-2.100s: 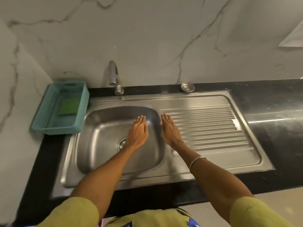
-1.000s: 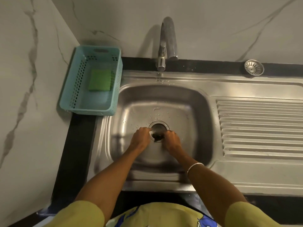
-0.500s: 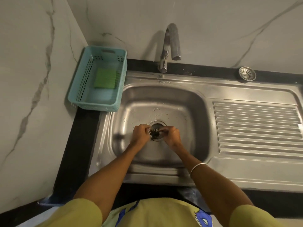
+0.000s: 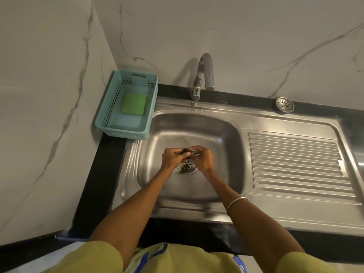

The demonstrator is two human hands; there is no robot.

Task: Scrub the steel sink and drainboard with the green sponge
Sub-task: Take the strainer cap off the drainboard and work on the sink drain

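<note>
Two hands meet low in the steel sink [image 4: 226, 138], just above the drain [image 4: 187, 166]: the left hand [image 4: 173, 157] and the right hand [image 4: 203, 158] both pinch, fingertip to fingertip, a small dark clump of debris [image 4: 185, 153] that I cannot identify more closely. This reads as a clearing step ahead of the scrubbing proper, since the green sponge [image 4: 133, 103] lies untouched in the teal perforated basket [image 4: 126, 133] at the sink's left rear corner, well apart from either hand. The next move, as I judge it, calls for getting rid of the clump somewhere other than the drain, then freeing one hand to reach up and left into the basket for the sponge. Droplets speckle the basin's far wall and the ledge under the curved tap [image 4: 204, 75], so the steel is likely slick. The ribbed drainboard [image 4: 295, 164] to the right looks dry and bare. A loose strainer [image 4: 284, 104] sits on the black desk [image 4: 102, 174] behind the drainboard, against white marble-veined walls that meet in a corner at left.
</note>
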